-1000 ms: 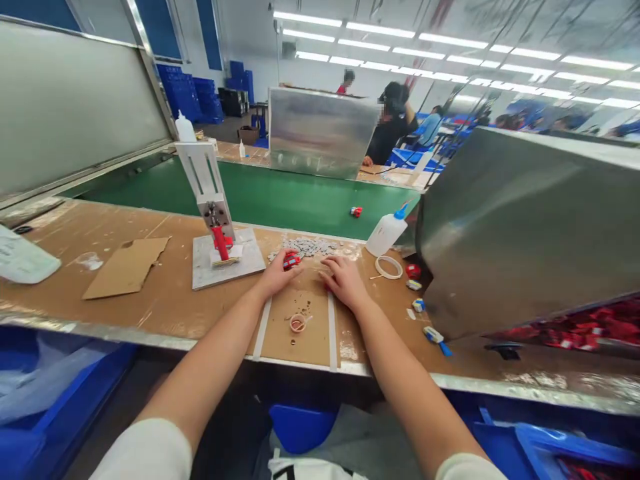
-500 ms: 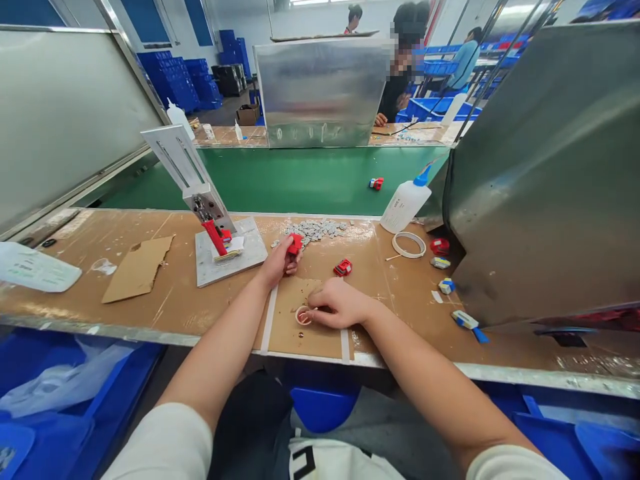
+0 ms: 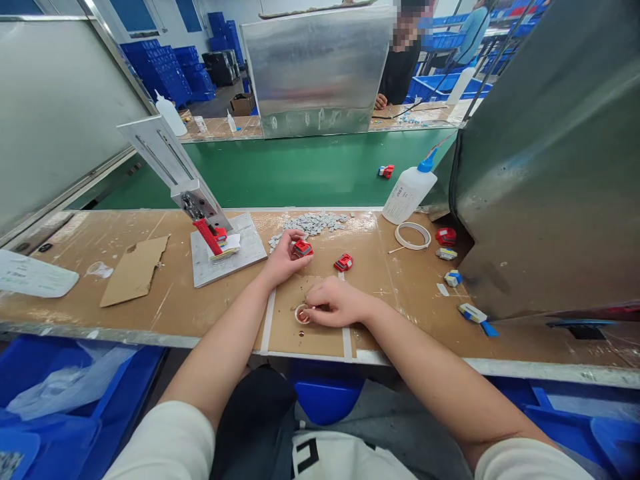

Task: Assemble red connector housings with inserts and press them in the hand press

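My left hand (image 3: 287, 260) is closed round a small red toy car (image 3: 303, 249), just in front of a pile of grey pieces (image 3: 315, 225). Lower down, my right hand (image 3: 334, 303) has its fingers bent together at a small round cup (image 3: 302, 314); whatever the fingertips pinch is too small to make out. A tiny dark round piece (image 3: 301, 334) lies below the cup on the cardboard. Another red car (image 3: 343, 262) rests on the table between and beyond my hands.
A press with a red handle (image 3: 207, 237) stands on the left beside torn cardboard (image 3: 135, 272). To the right are a white bottle (image 3: 409, 195), a tape roll (image 3: 413, 236) and several toy pieces. A red car sits on the green belt (image 3: 310, 170). A person is across it.
My left hand has turned and opened its hold a little, so more of the red car shows. My right hand stays at the cup. The view has tilted down slightly.
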Motion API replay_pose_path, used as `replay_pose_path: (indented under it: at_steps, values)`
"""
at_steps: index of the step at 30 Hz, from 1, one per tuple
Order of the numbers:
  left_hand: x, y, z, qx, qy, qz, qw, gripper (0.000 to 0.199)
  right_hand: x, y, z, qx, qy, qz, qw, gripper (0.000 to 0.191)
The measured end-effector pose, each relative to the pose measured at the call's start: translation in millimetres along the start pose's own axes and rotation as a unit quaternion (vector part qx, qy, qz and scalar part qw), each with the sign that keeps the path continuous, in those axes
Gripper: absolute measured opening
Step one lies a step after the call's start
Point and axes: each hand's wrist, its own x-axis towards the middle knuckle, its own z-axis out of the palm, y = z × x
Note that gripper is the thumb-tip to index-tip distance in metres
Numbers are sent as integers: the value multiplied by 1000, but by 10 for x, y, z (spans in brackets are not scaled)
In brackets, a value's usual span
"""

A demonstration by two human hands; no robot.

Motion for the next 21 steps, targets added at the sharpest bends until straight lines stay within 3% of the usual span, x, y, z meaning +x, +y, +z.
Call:
replay_pose_path:
  at_steps: [4,8,13,17,21]
  values:
    - [11,-35,-19,16,23,-16,999,55,-17,30,-1,12,13,17,1000,44]
    - [-6,36,-49,100,38,14,994,50,-16,56,12,36,21,18,999,46]
    - [-63,86,-56,132,11,47,990,49,-26,95,-23,92,69,15,993,47]
    - [-101,90,-31,139,-8,-5,990,53,-65,163,-97,98,223,72,967,48]
    - [-115,105,-17,170,-41,-24,984,44,-80,263,-138,55,403,174,897,48]
